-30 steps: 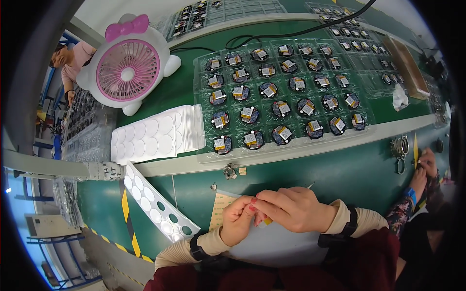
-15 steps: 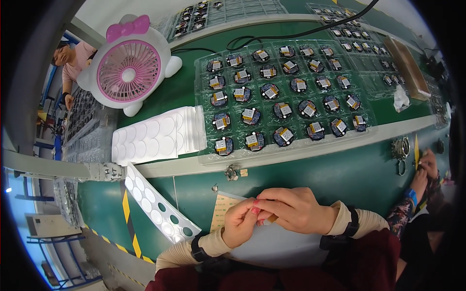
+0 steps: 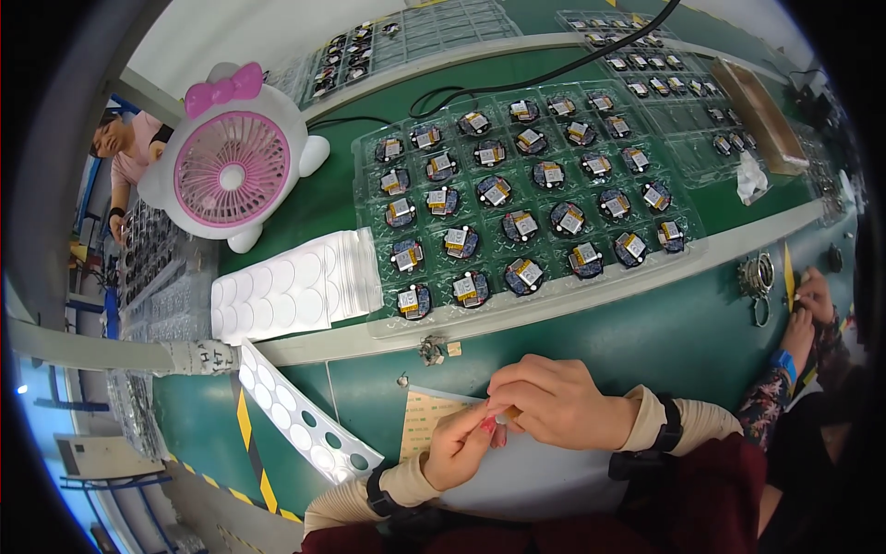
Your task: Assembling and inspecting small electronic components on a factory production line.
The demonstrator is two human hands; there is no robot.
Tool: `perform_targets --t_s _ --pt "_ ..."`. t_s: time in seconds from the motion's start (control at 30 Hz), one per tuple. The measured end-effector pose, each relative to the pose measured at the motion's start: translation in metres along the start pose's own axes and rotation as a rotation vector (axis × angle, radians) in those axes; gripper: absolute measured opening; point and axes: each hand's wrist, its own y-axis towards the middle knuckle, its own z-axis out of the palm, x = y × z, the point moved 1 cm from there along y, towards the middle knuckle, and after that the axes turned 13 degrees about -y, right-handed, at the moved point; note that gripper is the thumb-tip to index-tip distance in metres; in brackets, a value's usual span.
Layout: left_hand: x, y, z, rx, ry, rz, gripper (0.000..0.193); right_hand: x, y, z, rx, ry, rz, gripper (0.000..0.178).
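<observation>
My left hand [image 3: 459, 447] and my right hand [image 3: 565, 403] meet at the near edge of the bench, thumbs and fingertips pinched together. Between them a small tan edge [image 3: 510, 412] shows; the fingers hide the rest, so I cannot make out what it is. Below the hands lies a pale grey sheet [image 3: 563, 485]. By my left hand, a tan adhesive sheet [image 3: 425, 421] with printed marks lies flat. Farther left, a white strip of round stickers [image 3: 281, 397] hangs off the ledge onto the bench, with several circles showing green through them.
A clear tray [image 3: 369, 171] of round circuit boards fills the raised shelf. Left of it are a stack of white sticker sheets [image 3: 355, 277] and a pink-and-white fan [image 3: 233, 175]. Crumpled scraps [image 3: 431, 350] sit ahead of my hands. A co-worker's hands [image 3: 805, 314] and metal rings [image 3: 757, 277] are at right.
The view has shifted slightly, so the shelf things sit a little further left. My hands stay pinched together, the right fingers bent a bit more over the left fingertips.
</observation>
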Motion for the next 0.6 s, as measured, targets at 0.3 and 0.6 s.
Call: perform_targets --t_s 0.3,0.6 --pt "0.006 0.004 0.003 -0.014 -0.054 -0.026 0.03 -0.009 -0.002 -0.003 -0.023 0.097 0.051 0.022" --pt "0.013 0.008 0.013 -0.044 -0.086 -0.029 0.029 -0.02 -0.005 -0.012 -0.067 0.158 -0.027 0.04"
